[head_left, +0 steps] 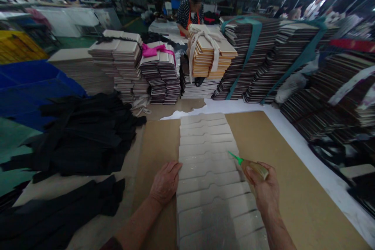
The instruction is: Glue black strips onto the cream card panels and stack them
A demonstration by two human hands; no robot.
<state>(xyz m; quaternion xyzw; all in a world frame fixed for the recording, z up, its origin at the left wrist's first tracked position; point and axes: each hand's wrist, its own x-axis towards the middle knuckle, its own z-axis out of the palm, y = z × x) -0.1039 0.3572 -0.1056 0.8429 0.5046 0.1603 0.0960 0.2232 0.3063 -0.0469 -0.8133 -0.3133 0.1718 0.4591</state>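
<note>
Right of centre, I see the right hand (266, 187) with fingers curled round 1 bottle (259, 169), contents unclear; left hand's (166, 181) fingers together.

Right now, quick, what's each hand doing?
Left hand: open, nothing gripped that I can see, fingers at the left edge of the pale overlapping pieces.
Right hand: closed around a bottle with a green nozzle.

Dark left sleeve (111, 244), perhaps maroon.

The table (93, 232) over there bears a brown board (263, 136) and overlapping panels (202, 175) at lower centre, black cloth (90, 136) at left, stacks (162, 82) along upper centre.
</note>
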